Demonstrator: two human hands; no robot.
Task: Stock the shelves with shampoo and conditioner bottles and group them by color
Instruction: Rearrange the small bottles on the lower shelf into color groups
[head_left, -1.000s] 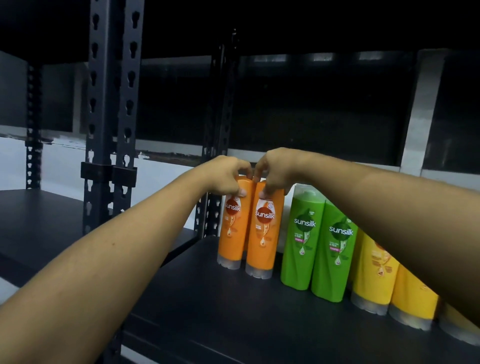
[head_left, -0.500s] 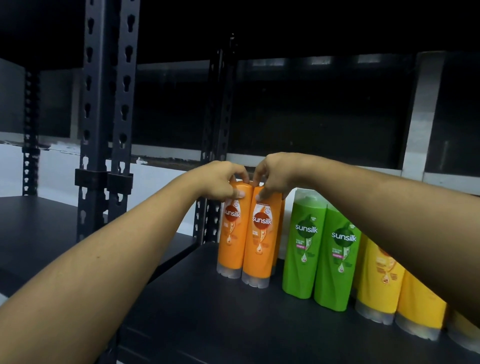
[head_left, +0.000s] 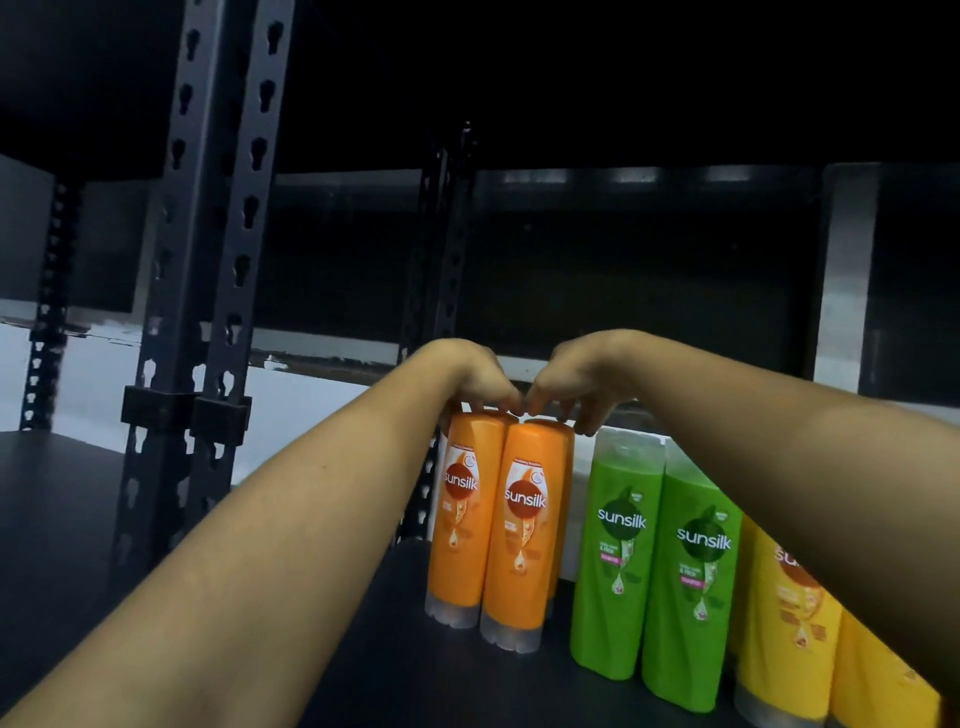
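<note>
Both hands (head_left: 519, 384) pinch orange bottles' (head_left: 493, 525) tops; green bottles (head_left: 654, 561) crowd just beside.

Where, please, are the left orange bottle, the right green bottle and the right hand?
Left orange bottle (head_left: 460, 519), head view, on its front label.
Right green bottle (head_left: 693, 587), head view, mid-body below the logo.
Right hand (head_left: 576, 382), head view, on its back.

Single head-worn wide-angle view, looking forward and slightly down, close to a dark shelf (head_left: 415, 675)
</note>
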